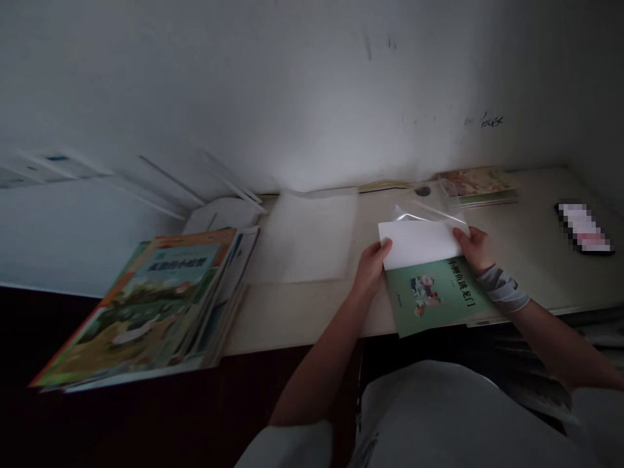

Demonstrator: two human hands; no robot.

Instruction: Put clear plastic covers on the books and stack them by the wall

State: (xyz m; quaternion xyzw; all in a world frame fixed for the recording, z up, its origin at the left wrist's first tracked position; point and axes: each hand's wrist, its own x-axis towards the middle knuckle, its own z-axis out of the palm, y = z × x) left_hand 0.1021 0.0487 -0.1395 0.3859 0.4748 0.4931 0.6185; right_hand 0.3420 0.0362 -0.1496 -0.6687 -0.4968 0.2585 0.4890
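Note:
A green book point(439, 296) lies at the table's front edge with a picture on its cover. A white sheet point(418, 242) covers its upper part, and a clear plastic sleeve point(429, 211) sticks out behind that. My left hand point(372, 264) pinches the left edge of the white sheet. My right hand point(474, 248) grips its right edge, thumb on top. Both hands are closed on the sheet, and I cannot tell whether they also hold the book.
A tilted stack of picture books point(156, 305) sits at the left. White paper point(312, 237) lies mid-table on the pale table point(536, 260). More books point(480, 185) lie by the wall point(292, 84). A dark phone-like object point(585, 227) rests far right.

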